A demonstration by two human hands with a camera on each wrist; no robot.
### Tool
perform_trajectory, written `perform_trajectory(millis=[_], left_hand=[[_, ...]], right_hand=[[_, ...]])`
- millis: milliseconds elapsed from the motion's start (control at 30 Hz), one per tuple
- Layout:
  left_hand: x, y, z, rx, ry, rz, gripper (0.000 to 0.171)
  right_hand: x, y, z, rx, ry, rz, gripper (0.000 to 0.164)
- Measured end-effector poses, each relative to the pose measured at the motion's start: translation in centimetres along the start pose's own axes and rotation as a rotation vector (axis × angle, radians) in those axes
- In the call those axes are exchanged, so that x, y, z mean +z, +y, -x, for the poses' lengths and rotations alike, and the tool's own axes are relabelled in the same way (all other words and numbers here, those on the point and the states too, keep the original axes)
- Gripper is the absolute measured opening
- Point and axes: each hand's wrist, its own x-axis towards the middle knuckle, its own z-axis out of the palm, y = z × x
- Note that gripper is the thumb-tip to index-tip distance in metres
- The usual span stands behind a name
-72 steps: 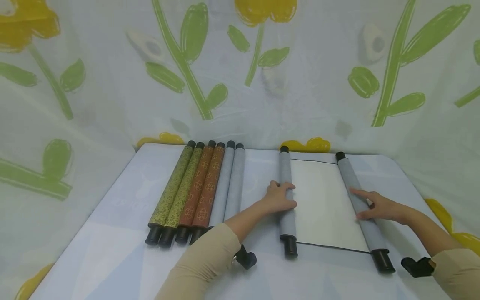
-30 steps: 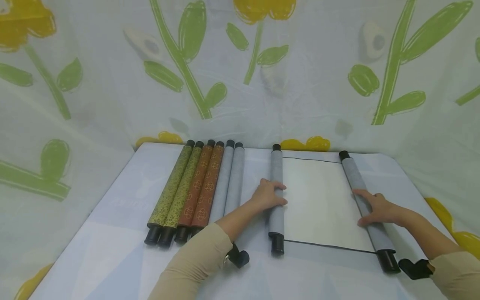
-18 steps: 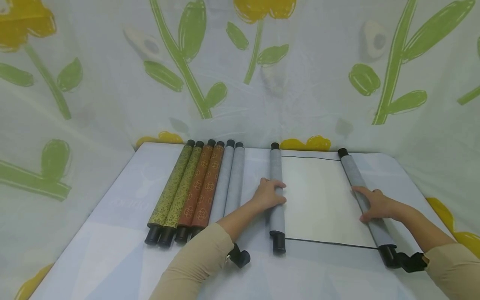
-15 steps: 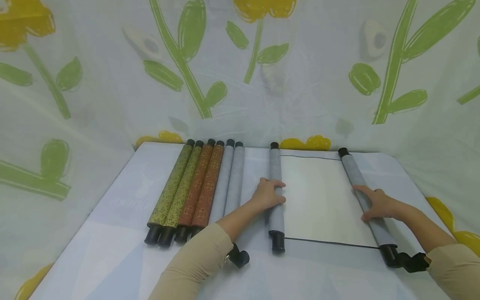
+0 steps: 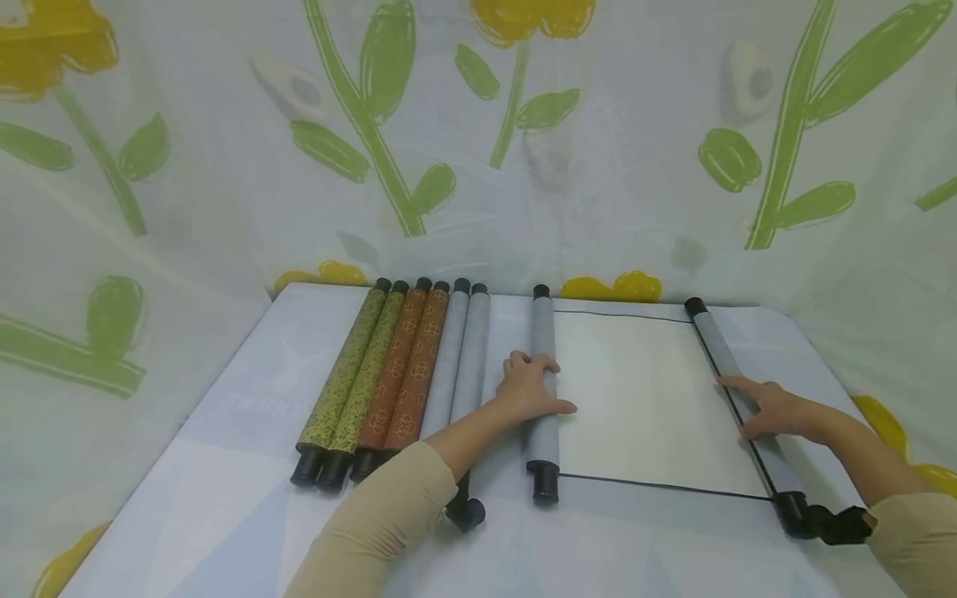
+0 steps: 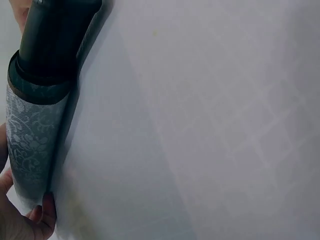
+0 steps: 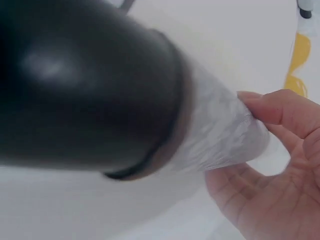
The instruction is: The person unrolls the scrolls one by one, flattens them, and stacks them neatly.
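Observation:
A hanging scroll lies partly unrolled on the table, its blank cream paper (image 5: 652, 399) spread between two grey-blue brocade rollers with black end knobs. My left hand (image 5: 527, 389) grips the left roller (image 5: 543, 436), thumb on the paper side; the left wrist view shows fingers (image 6: 48, 212) curled at that roller's patterned cloth (image 6: 37, 135). At the other side my right hand (image 5: 783, 411) holds the right roller (image 5: 716, 342) between thumb and fingers. Its large black knob (image 7: 90, 90) fills much of the right wrist view, with the hand (image 7: 285, 185) around the cloth beyond.
Left of my left arm lie several rolled scrolls side by side: yellow-green ones (image 5: 340, 382), rust-brown ones (image 5: 407, 382) with flower patterns, and grey-blue ones (image 5: 469, 357). The left sleeve (image 5: 389, 515) covers some lower ends. A flower-printed curtain (image 5: 598, 208) stands behind the table.
The two rollers have moved apart, the right one rightward and the left one leftward, with both hands staying on them. A wider stretch of blank paper shows between them.

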Motion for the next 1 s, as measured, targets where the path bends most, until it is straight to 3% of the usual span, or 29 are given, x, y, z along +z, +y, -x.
perform_trajectory(millis=[200, 533, 1000], left_hand=[[-0.3, -0.1, 0.0, -0.003, 0.003, -0.018, 0.067], [-1.4, -0.3, -0.1, -0.034, 0.024, 0.018, 0.062], [-2.3, -1.1, -0.2, -0.007, -0.020, 0.060, 0.047]], right_hand=[[-0.3, 0.3, 0.5, -0.016, -0.017, -0.026, 0.081], [-0.3, 1.0, 0.9, -0.128, 0.086, 0.009, 0.075], [-1.0, 2.0, 0.9, -0.051, 0.035, 0.022, 0.069]])
